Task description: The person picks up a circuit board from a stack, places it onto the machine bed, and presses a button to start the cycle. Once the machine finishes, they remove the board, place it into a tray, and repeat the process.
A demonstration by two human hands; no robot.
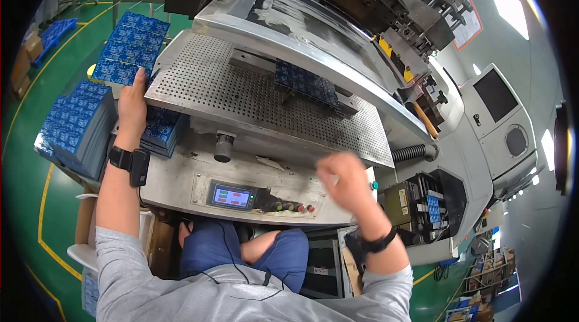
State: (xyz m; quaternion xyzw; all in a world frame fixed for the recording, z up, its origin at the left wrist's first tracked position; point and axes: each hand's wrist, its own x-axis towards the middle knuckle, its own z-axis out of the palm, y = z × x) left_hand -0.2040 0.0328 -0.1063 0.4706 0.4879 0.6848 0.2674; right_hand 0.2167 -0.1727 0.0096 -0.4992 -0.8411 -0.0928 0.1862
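My left hand (131,105) grips the lower right edge of a blue circuit board panel (134,44), thumb on top. The panel is raised beside the left end of a perforated metal plate (193,74). Below the wrist lie more blue panels (158,127), partly covered by my arm. Over the front of the machine hovers my right hand (345,180), smeared by motion, its fingers seemingly curled; whether it holds anything does not show. Another blue board (304,82) rests on the perforated plate, partly under a raised metal-framed screen (289,41).
A tall stack of blue panels (75,120) stands at the left. On the machine's front are a small touchscreen (231,195) and several push buttons (295,207). A rack holding a blue board (433,208) is at the right. The screen frame overhangs the plate.
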